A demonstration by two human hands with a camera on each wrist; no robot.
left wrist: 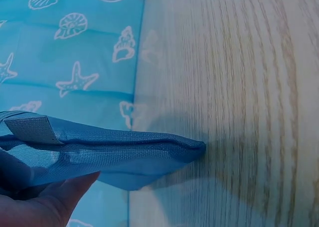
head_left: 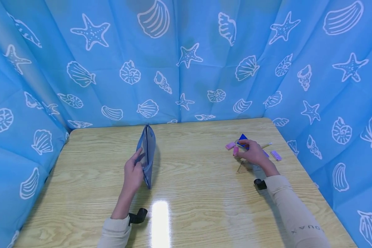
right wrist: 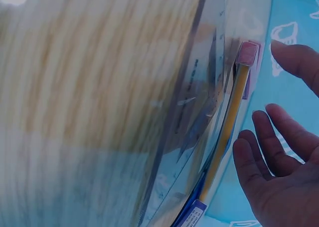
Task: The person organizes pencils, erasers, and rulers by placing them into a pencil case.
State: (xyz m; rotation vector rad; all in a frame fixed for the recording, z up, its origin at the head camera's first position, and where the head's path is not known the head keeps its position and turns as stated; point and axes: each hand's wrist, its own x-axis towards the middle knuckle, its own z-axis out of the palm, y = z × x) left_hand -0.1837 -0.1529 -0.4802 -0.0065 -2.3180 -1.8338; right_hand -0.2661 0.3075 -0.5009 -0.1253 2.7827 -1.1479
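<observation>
My left hand (head_left: 134, 171) grips a blue mesh pouch (head_left: 151, 151) by its near side and holds it upright, its mouth parted. In the left wrist view, the thumb lies against the mesh (left wrist: 124, 157). My right hand (head_left: 252, 151) is over a small group of stationery at the table's right, fingertips beside a pink eraser (head_left: 236, 151). In the right wrist view, thumb and fingers are apart with nothing between them. Near them lie a yellow pencil (right wrist: 229, 122), a clear set square (right wrist: 187, 132) and a blue-sleeved item (right wrist: 193, 214).
Another pink eraser (head_left: 230, 146) and a purple eraser (head_left: 276, 155) lie about the group, with a dark blue piece (head_left: 242, 137) behind the right hand. The wooden table (head_left: 192, 179) meets a blue shell-patterned curtain (head_left: 179, 79) at the back and sides.
</observation>
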